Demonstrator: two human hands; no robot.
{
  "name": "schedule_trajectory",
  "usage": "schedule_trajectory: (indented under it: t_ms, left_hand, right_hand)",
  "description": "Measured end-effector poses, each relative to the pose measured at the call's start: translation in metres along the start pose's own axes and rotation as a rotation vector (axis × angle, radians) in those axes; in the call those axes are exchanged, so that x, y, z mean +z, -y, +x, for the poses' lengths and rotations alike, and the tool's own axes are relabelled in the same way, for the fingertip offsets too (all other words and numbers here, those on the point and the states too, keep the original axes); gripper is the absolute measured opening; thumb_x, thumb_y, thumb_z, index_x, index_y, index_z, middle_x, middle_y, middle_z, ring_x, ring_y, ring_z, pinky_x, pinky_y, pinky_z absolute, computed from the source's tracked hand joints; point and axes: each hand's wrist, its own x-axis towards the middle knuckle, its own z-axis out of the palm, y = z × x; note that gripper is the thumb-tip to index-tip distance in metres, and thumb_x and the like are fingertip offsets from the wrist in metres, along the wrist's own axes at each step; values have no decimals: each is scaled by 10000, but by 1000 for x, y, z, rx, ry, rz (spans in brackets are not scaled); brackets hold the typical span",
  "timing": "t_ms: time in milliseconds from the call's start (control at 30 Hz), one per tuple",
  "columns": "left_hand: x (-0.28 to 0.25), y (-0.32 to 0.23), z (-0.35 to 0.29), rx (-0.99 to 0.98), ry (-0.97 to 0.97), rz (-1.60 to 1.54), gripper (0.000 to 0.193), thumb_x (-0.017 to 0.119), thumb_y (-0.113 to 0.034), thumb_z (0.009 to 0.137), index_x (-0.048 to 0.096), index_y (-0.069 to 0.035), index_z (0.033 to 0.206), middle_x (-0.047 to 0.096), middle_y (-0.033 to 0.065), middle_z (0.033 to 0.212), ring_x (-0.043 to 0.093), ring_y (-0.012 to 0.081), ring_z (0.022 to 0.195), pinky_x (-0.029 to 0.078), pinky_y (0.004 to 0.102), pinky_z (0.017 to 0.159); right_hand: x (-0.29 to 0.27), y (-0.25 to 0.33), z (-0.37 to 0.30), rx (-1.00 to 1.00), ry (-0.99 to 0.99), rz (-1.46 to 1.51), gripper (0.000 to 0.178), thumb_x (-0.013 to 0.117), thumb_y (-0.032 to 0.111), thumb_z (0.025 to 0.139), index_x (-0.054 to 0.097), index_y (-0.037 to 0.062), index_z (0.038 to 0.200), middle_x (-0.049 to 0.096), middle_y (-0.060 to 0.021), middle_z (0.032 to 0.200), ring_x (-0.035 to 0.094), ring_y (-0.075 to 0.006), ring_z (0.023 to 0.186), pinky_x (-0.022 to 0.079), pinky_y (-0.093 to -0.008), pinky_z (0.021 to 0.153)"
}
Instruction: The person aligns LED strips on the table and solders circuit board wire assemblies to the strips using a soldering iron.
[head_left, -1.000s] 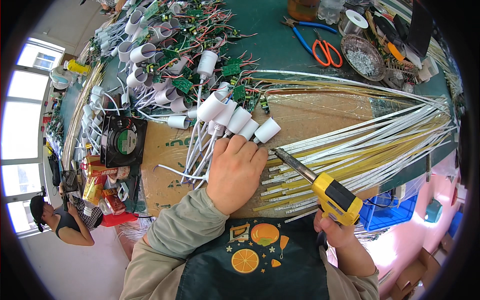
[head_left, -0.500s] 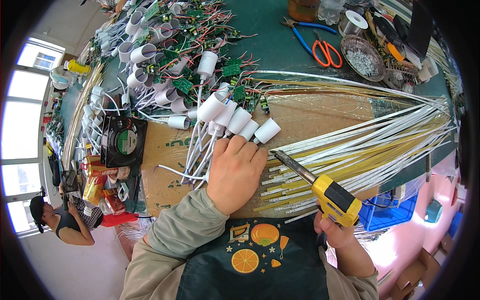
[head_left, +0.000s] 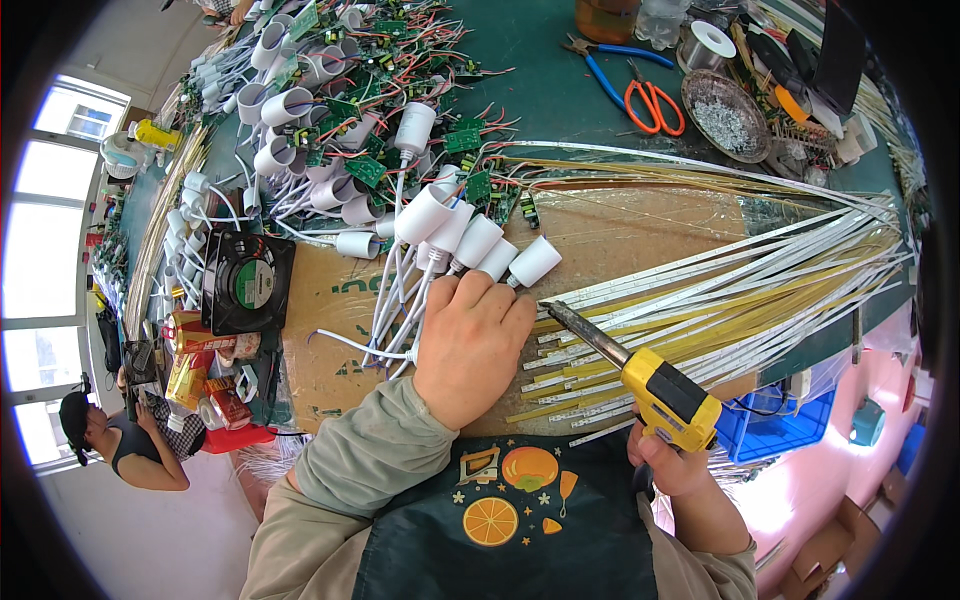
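Observation:
My right hand (head_left: 668,462) grips a yellow and black soldering gun (head_left: 676,398). Its metal barrel points up and left, and the tip lies close beside the fingers of my left hand (head_left: 472,345). That left hand is curled, knuckles up, over the lower part of a bunch of white cords; whatever its fingertips pinch is hidden beneath it. Just beyond the knuckles lie several white cylindrical caps (head_left: 535,261) with cords. To the right, a fan of white and yellow LED strips (head_left: 690,290) spreads under and past the gun's barrel.
Brown cardboard (head_left: 330,375) covers the green table here. A heap of caps and green circuit boards (head_left: 365,170) fills the far left. A black fan (head_left: 248,284) stands left. Orange-handled scissors (head_left: 655,107), blue-handled pliers (head_left: 605,80) and a dish of pellets (head_left: 727,115) lie far right.
The soldering gun has shifted very slightly left in my right hand. My left hand and the caps look the same.

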Motion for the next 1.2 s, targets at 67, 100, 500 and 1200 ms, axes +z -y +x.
schedule_trajectory:
  t_ms: [67,100,500,1200]
  left_hand:
    - [1,0,0,5,-12,6,243,654,-74,754,715,-101,988,677,5,932,600,214,944,419,380,860]
    - [1,0,0,5,-12,6,243,654,-74,754,715,-101,988,677,5,932,600,214,944,419,380,860]
    - [5,3,-1,41,-45,11,161,619,-144,792,673,-97,937,609,2,878,546,207,943,399,389,860]
    - [6,3,-2,39,-55,-2,169,622,-132,787,679,-91,940,619,6,886,552,211,944,402,395,870]
  right_hand:
    - [-2,-3,-1,-21,5,-15,412,762,137,869,624,-3,1231,668,-53,877,618,-130,747,495,-278,658]
    - [-3,-5,-1,-21,5,-15,412,762,137,869,624,-3,1231,668,-53,877,618,-130,747,495,-278,658]
    - [-3,-1,-1,-46,55,62,379,729,125,897,592,10,1231,633,-52,837,597,-143,712,473,-287,615]
    - [-10,-5,-4,-86,39,31,515,749,157,898,536,-1,1339,634,-67,836,596,-139,693,477,-273,600]
